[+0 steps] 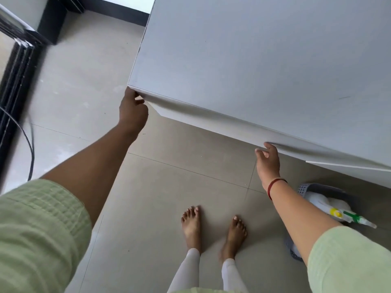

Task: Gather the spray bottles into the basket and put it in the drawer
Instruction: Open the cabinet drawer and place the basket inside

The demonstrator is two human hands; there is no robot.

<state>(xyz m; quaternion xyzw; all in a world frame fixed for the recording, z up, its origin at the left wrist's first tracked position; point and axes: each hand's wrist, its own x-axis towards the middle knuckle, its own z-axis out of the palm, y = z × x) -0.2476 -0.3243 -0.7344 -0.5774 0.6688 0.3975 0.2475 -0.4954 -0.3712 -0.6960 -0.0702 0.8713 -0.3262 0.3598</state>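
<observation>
- Below my camera, a grey cabinet top (264, 60) fills the upper right of the view, with the white drawer front (211, 117) running along its lower edge.
- On the tiled floor (158, 176) at the right, partly under the cabinet's edge, I see the grey perforated basket (304, 188); my right forearm crosses in front of it and hides much of its near side.
- Inside the basket lies a white spray bottle (330, 205) with a yellow and green nozzle (349, 216) poking out over the rim toward the lower right. I cannot tell how many bottles are in there.
- At the far left stands a dark frame (12, 81) with a black cable (29, 144) looping down beside it.
- My bare feet (211, 229) are planted on the tiles between the two arms, well apart from the basket.
- My left hand (132, 111) grips the left corner of the drawer front, fingers curled tight around its top edge.
- My right hand (268, 161) is loosely spread, fingertips hooked over the drawer front's top edge farther right, the thumb apart from the fingers; it holds nothing else.
- A red bangle (275, 185) sits on the right wrist, and light green sleeves (38, 229) cover both upper arms.
</observation>
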